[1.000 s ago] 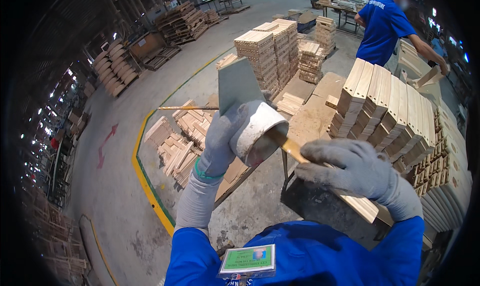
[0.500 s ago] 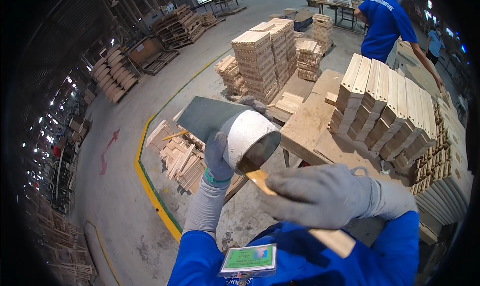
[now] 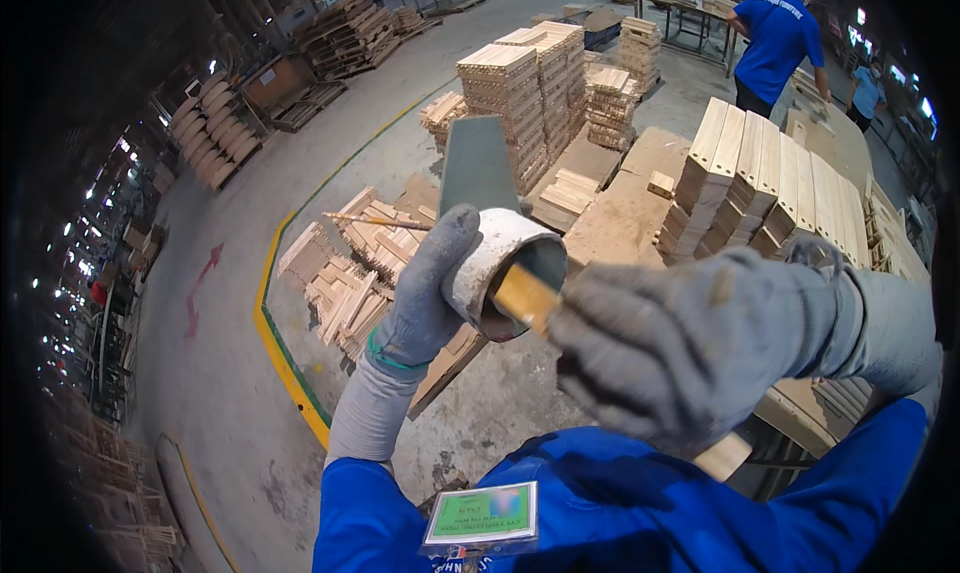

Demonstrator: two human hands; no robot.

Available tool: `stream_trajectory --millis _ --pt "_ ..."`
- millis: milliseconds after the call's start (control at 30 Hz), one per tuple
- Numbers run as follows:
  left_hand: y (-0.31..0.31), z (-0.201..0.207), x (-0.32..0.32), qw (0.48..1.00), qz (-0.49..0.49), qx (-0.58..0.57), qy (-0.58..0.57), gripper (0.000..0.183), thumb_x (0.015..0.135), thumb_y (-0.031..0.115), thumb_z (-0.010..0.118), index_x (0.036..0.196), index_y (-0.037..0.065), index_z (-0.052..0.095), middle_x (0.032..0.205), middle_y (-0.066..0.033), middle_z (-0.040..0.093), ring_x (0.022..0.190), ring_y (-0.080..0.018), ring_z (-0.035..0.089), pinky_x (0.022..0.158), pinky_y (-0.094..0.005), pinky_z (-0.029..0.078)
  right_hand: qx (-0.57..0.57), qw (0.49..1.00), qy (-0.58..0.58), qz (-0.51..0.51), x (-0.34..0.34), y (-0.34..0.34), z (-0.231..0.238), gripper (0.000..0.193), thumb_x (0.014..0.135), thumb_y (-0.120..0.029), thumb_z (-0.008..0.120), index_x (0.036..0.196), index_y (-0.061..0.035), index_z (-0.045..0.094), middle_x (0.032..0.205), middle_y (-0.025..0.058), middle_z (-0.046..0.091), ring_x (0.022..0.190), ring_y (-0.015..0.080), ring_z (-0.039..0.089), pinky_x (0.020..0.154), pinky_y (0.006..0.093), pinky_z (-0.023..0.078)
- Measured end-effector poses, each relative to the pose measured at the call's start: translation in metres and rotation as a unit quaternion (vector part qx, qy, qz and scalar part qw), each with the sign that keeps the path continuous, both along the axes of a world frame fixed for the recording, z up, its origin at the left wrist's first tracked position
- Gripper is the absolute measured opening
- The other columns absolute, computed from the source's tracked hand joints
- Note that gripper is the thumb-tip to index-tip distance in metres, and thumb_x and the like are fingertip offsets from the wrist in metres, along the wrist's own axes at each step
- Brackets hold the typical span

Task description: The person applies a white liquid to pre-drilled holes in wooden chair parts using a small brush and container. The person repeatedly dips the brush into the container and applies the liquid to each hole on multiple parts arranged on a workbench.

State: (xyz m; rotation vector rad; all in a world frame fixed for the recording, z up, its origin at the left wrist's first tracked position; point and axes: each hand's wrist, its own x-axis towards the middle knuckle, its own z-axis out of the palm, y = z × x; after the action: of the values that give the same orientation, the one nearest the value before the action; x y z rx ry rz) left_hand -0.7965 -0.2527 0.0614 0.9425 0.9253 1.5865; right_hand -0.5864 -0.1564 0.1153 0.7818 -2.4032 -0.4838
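Note:
My gloved left hand (image 3: 435, 273) is wrapped round a tube-like container (image 3: 497, 235), grey-green along its body and crusted white at the mouth. The mouth faces me, tilted to the right. In my gloved right hand (image 3: 690, 338), blurred by motion, is a flat wooden stick (image 3: 527, 298). Its yellowish upper end reaches into the mouth; the pale lower end sticks out below my palm. The contents of the container are hidden. A thin orange-brown stick (image 3: 378, 220) lies beyond my left hand; I cannot tell whether they touch.
Loose wooden pieces (image 3: 345, 298) are heaped ahead to the left. Tall stacks of slats (image 3: 500, 103) stand beyond. Drilled wooden boards (image 3: 765, 173) line a worktable (image 3: 620, 218) at right. A co-worker in blue (image 3: 775, 38) bends over the far end. A yellow line (image 3: 275, 363) crosses the floor.
The container has swung so its body points away from me rather than leftward. My right hand has risen and moved right with the stick. The co-worker has moved farther off.

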Motion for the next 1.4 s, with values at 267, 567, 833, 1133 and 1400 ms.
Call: stream_trajectory --millis 267,567,833,1133,1400 --pt "-0.009 -0.029 -0.006 0.997 0.043 0.068 0.011 0.053 0.090 0.041 0.046 0.117 -0.005 0.051 0.107 -0.0183 0.061 0.100 -0.0270 0.060 0.092 -0.0382 0.046 -0.182 0.980 -0.034 -0.071 0.019 0.006 -0.051 0.026 0.077 -0.017 0.062 0.101 -0.0079 0.061 0.102 0.0161 0.061 0.091 0.0290 0.063 0.069 0.0321 0.053" --pt "0.007 -0.063 0.009 0.967 0.137 0.209 -0.042 0.051 0.094 0.041 0.042 0.120 -0.002 0.049 0.113 -0.0155 0.058 0.103 -0.0256 0.058 0.094 -0.0393 0.046 -0.788 0.615 -0.011 -0.025 0.012 -0.043 -0.114 0.032 0.082 -0.006 0.066 0.113 0.0010 0.059 0.110 0.0169 0.061 0.093 0.0246 0.063 0.079 0.0323 0.052" --pt "0.010 -0.067 0.023 0.947 0.181 0.106 -0.243 0.047 0.094 0.045 0.040 0.114 0.006 0.054 0.106 -0.0069 0.060 0.098 -0.0209 0.058 0.085 -0.0354 0.049 -0.389 0.894 0.066 -0.211 0.013 -0.073 -0.158 0.044 0.071 -0.012 0.070 0.114 -0.0126 0.061 0.118 0.0213 0.056 0.099 0.0345 0.062 0.081 0.0343 0.053" --pt "-0.009 -0.051 0.023 0.984 0.022 0.035 -0.173 0.063 0.089 0.057 0.041 0.123 0.004 0.045 0.109 -0.0147 0.059 0.093 -0.0253 0.062 0.068 -0.0375 0.058 -0.420 0.839 0.204 -0.280 0.045 -0.063 -0.153 0.028 0.079 -0.004 0.061 0.107 -0.0042 0.061 0.105 0.0196 0.062 0.085 0.0334 0.062 0.068 0.0354 0.052" --pt "-0.006 -0.065 0.053 0.925 -0.257 0.129 -0.251 0.050 0.094 0.031 0.043 0.135 0.004 0.033 0.129 -0.0175 0.048 0.114 -0.0296 0.051 0.098 -0.0446 0.042 -0.615 0.766 0.182 0.045 -0.007 -0.011 -0.177 0.031 0.084 -0.025 0.066 0.099 -0.0014 0.054 0.104 0.0199 0.058 0.093 0.0355 0.060 0.081 0.0410 0.048"
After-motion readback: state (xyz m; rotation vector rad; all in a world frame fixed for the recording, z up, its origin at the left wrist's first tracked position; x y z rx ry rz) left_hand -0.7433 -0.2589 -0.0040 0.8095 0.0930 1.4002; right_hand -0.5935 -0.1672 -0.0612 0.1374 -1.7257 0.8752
